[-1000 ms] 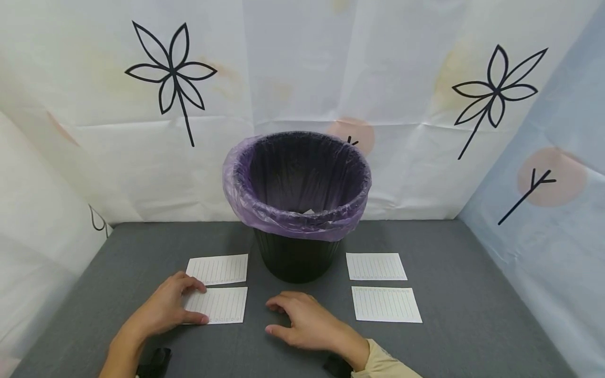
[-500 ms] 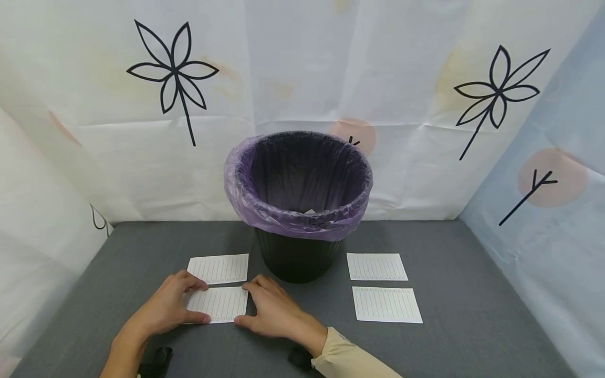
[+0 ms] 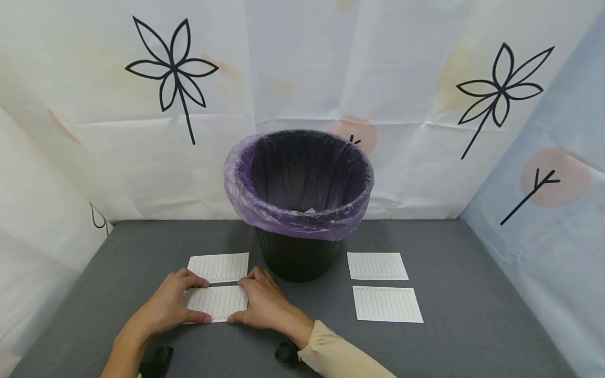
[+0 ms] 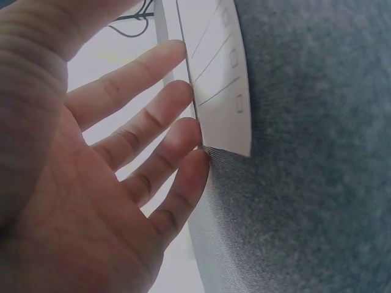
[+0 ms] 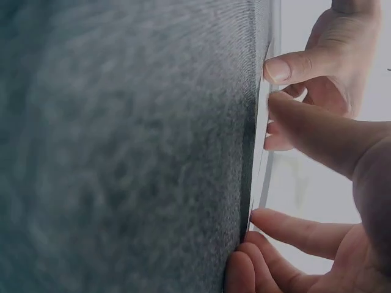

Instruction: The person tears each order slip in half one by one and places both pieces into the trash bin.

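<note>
Two hands on one card! The left hand (image 3: 165, 304) comes in from nine o'clock, fingers set wide, thumb on the near edge, fingertips at the far one. The right hand (image 3: 267, 304) meets it from three o'clock, its thumb and forefinger wide apart too, touching the near and far edges by the right-hand corners. Between them lies the lined card (image 3: 218, 303), flat on the grey table (image 3: 463, 299).

Moving out from that card: at twelve o'clock, just beyond, a second card (image 3: 219, 266). Between one and two, the black bin (image 3: 298, 257), a purple bag (image 3: 312, 227) folded over its rim. Well across at three o'clock, a third card (image 3: 387, 304), with a fourth card (image 3: 377, 266) just past it. Behind everything, a pale cloth (image 3: 298, 63) printed with flowers.
</note>
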{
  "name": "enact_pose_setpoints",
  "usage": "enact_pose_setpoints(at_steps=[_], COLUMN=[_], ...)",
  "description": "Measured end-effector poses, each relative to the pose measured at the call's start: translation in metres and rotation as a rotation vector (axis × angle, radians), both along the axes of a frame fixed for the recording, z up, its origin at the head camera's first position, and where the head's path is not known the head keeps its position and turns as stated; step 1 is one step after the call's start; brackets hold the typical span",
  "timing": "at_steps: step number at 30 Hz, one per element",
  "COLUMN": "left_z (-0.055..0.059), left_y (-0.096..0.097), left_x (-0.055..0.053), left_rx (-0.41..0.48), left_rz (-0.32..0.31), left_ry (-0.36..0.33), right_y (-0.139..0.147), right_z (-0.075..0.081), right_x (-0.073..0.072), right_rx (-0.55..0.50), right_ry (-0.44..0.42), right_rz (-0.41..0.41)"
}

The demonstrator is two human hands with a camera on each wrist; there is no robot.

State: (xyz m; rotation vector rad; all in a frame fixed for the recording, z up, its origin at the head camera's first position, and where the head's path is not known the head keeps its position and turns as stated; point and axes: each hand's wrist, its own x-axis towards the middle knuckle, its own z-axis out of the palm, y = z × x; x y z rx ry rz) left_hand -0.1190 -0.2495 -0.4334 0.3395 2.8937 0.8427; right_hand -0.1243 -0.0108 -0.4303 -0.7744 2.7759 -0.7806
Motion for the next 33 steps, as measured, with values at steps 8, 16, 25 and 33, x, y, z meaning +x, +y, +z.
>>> enact_pose_setpoints(at_steps=[8, 16, 25, 33], left_z=[-0.001, -0.004, -0.005, -0.004], left_y=[0.000, 0.002, 0.006, 0.005], left_x=[0.000, 0.000, 0.000, -0.003], left_rx=[0.023, 0.056, 0.069, 0.160], left_rz=[-0.008, -0.024, -0.017, -0.023], left_ry=[0.005, 0.038, 0.046, 0.043], right_y=[-0.004, -0.003, -0.004, 0.000], right_z=[-0.001, -0.006, -0.009, -0.009], right_x=[-0.002, -0.007, -0.012, -0.011], right_rx=[0.008, -0.151, -0.362, -0.444], right_ry=[-0.013, -0.079, -0.162, -0.190], right_rz=[-0.056, -0.065, -0.107, -0.129])
